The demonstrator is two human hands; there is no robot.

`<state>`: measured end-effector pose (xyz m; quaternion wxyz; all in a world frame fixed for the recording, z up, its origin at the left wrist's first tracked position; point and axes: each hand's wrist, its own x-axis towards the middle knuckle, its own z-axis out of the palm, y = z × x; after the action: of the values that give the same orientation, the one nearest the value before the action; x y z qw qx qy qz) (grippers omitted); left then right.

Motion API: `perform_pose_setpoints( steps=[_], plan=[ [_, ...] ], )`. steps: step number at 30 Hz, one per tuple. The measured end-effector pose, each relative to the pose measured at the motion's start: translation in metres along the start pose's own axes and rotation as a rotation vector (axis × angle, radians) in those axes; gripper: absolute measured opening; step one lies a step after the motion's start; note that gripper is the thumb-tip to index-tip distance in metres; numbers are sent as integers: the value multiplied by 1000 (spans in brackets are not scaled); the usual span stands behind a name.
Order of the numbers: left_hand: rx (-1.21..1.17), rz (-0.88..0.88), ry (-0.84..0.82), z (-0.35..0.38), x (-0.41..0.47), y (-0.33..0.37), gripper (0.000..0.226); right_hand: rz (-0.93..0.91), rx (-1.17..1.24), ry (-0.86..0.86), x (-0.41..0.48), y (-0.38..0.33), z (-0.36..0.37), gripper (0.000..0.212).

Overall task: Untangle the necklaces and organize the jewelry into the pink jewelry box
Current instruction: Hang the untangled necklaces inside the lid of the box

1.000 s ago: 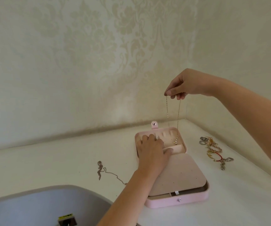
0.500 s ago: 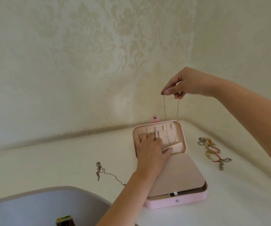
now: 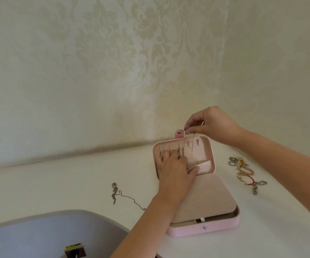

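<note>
The pink jewelry box [image 3: 202, 229] lies open on the white counter, its lid [image 3: 211, 157] raised and facing me. My left hand [image 3: 174, 168] rests on the inside of the lid, fingers over the left hooks and thumb on the pocket edge. Just above the lid's top edge, my right hand [image 3: 212, 123] pinches a thin gold necklace [image 3: 193, 146] that hangs down in front of the right hooks. A second thin chain [image 3: 121, 195] lies loose on the counter left of the box. A tangle of jewelry [image 3: 243, 174] lies to the right.
A grey sink basin [image 3: 48, 235] fills the lower left, with a small labelled object [image 3: 75, 251] in it. The counter [image 3: 57, 183] meets patterned wallpaper walls at the back and right, forming a corner behind the box.
My right hand has come down from high above the box to the lid's top edge, lowering the necklace with it. The lid now stands more upright. My left hand stayed on the lid.
</note>
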<state>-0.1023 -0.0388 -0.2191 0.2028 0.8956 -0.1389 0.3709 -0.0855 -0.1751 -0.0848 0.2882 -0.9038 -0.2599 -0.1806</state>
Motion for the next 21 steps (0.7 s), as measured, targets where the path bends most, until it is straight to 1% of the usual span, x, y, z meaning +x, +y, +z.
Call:
perform_pose_setpoints(
  steps=[4, 6, 8, 10, 14, 16, 19, 21],
  plan=[
    [7, -4, -21, -1, 0, 0, 32, -154, -243, 46, -15, 18, 25, 4],
    [18, -7, -34, -1, 0, 1, 32, -203, -357, 100, -20, 25, 31, 5],
    [36, 1, -34, 0, 0, 1, 32, -239, -414, 159, -22, 29, 37, 7],
    [39, 7, -29, 0, 0, 0, 32, -181, -388, 165, -24, 30, 40, 6],
    [42, 16, -30, 2, 0, 1, 31, -42, -144, 180, -25, 30, 41, 4],
    [39, 17, -33, 1, -1, 1, 31, 13, -63, 176, -24, 29, 39, 3],
    [43, 14, -30, 1, -1, 2, 30, 56, -12, 127, -24, 26, 35, 5],
    [55, 15, -34, 2, -1, 2, 30, 76, -20, 82, -23, 24, 33, 4]
  ],
)
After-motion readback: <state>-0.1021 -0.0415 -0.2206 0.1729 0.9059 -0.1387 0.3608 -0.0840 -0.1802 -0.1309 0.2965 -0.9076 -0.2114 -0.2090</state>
